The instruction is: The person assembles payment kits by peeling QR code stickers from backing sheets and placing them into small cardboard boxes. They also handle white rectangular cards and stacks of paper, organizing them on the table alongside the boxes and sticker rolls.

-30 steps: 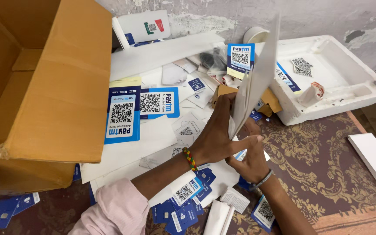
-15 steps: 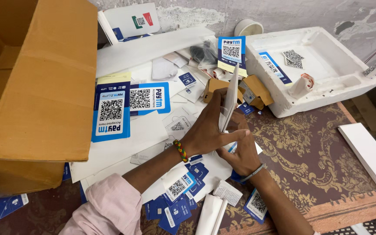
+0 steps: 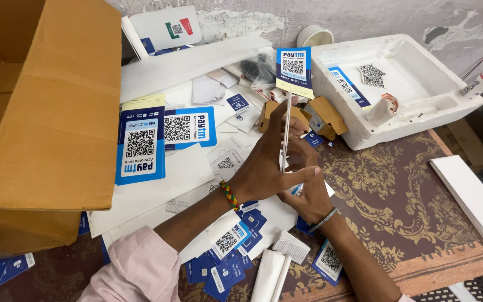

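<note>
Both my hands hold a thin white board (image 3: 287,130) upright and edge-on to the camera, above the table's middle. My left hand (image 3: 266,162), with a beaded bracelet at the wrist, presses flat against the board's left face. On the right side, my right hand (image 3: 307,189), wearing a thin bangle, grips the board's lower edge. Blue and white code cards (image 3: 141,144) lie on white sheets to the left. More small blue cards (image 3: 226,263) are scattered under my forearms.
A large open cardboard box (image 3: 46,112) fills the left. A white foam tray (image 3: 420,92) with stickers sits at the back right. Small brown boxes (image 3: 320,114), tape rolls and a white strip stack (image 3: 476,196) lie on the patterned maroon cloth (image 3: 398,201).
The white board has turned from showing its broad face to standing edge-on. Both hands stayed on it and closed in around its lower part.
</note>
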